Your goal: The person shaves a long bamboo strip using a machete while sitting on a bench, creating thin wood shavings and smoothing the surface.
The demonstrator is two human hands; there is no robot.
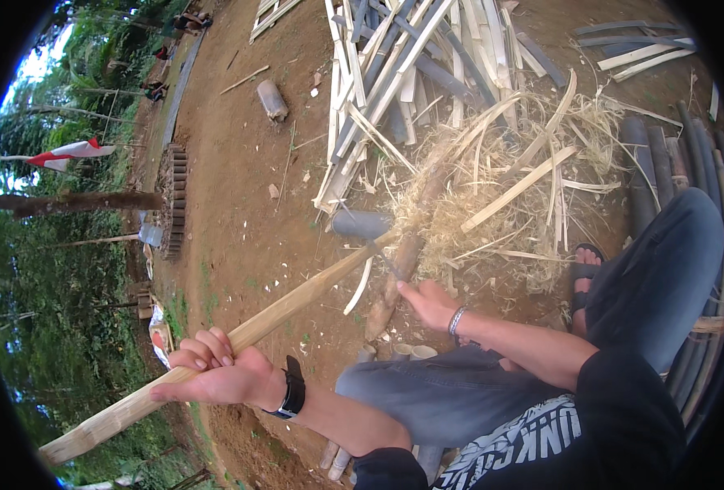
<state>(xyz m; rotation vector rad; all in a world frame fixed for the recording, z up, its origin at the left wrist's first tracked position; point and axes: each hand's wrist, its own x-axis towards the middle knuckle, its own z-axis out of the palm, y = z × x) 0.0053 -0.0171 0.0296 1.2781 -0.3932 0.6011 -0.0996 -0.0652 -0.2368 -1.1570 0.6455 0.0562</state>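
Observation:
My left hand (pixel 215 369) is wrapped around a long pale wooden pole (pixel 297 296), which slants from the lower left up to the middle of the view. My right hand (pixel 429 305) is closed on a knife, its handle mostly hidden in my fist. The knife's dark blade (pixel 388 263) lies close to the pole's far end; whether it touches the wood I cannot tell. Beneath that end is a brown log (pixel 396 286) on the ground. Pale curled shavings (pixel 493 220) are heaped over and beside the log.
A big pile of split bamboo strips (pixel 403 65) lies ahead. Dark bamboo poles (pixel 638 163) line the right side, near my sandalled foot (pixel 585 273). A short cut bamboo piece (pixel 272 101) rests on the dirt. Trees and a red and white flag (pixel 72 153) are at left.

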